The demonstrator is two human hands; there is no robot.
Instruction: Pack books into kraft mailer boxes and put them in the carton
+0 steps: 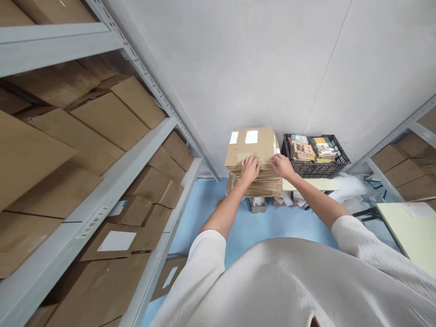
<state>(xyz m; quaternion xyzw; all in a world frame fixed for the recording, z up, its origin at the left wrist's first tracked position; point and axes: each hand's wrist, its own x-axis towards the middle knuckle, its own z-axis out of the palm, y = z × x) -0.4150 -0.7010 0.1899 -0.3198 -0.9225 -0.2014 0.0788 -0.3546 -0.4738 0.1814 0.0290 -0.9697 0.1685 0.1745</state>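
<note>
A tall stack of flattened cardboard boxes [260,188] stands on a table against the wall. The top flattened cardboard box [243,147] carries two white labels. Along its near edge, my left hand [250,169] has its fingers bent over the cardboard. My right hand [282,165] is closed at the near right corner of the same piece, with the fingertips on its edge. Both thumbs are largely hidden, and the undersides of the hands do not show.
Right of the stack, a black plastic crate [316,170] holds several books [303,151]. Metal shelves [150,143] with cardboard boxes rise on the left; another shelf [384,179] is on the right. A pale table [408,231] stands at right. White packing material [350,188] lies below the crate.
</note>
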